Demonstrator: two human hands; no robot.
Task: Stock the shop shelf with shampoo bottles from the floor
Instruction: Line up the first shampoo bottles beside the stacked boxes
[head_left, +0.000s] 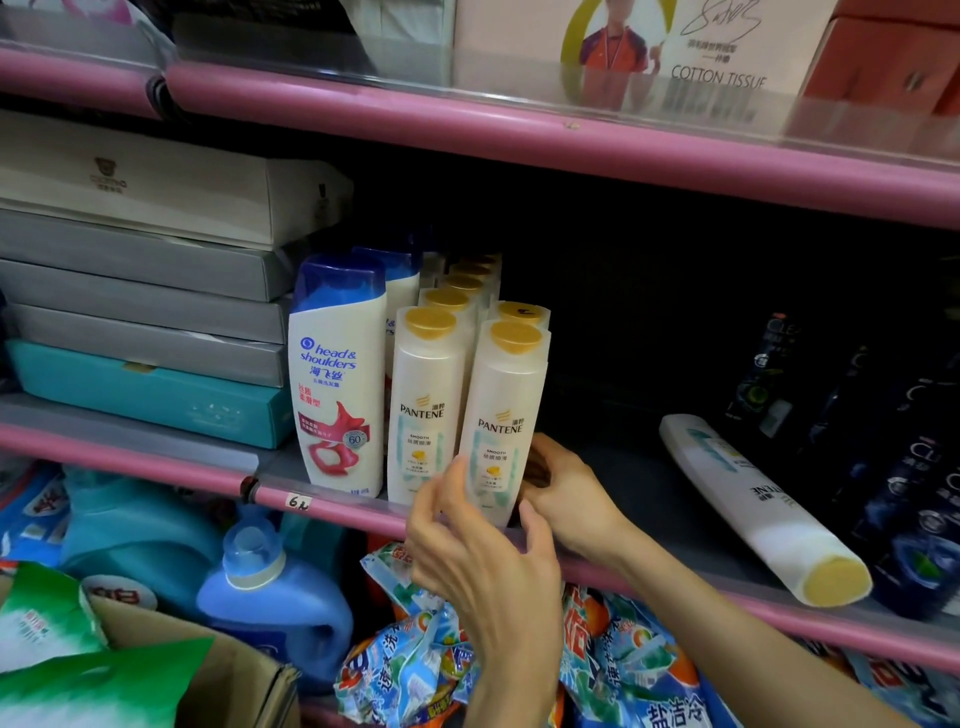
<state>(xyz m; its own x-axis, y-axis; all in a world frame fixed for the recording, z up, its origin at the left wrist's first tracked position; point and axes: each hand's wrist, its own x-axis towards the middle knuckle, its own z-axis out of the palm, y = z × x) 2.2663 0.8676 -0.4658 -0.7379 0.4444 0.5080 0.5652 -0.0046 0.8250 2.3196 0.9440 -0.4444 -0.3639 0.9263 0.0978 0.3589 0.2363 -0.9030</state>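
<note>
Front and centre, a white Pantene shampoo bottle (501, 421) with a gold cap stands upright at the front edge of the pink-railed shelf (597, 564), and both hands are on it. The left hand (483, 561) comes up from below, its grip curled round the bottle's lower front, thumb on one side and fingers on the other. The right hand (566, 493) reaches in from the right, its grip wrapped round the bottle's base from behind.

Just to the left, touching or nearly so, a second Pantene bottle (423, 405) heads a row of gold caps (462, 283) running back into the dark shelf. Another cap shows right behind the held bottle. Further left stands a Head & Shoulders bottle (337, 374) with a blue cap, then a stack of flat grey and teal boxes (145, 332).

Off to the right, a Pantene bottle lies on its side (753, 504), cap toward the shelf edge, beside dark blue bottles (909, 499).

Below the shelf: a blue detergent jug (270, 597), washing powder bags (431, 654) and an open cardboard box (208, 670). Above, a cotton tissue pack (675, 47).
</note>
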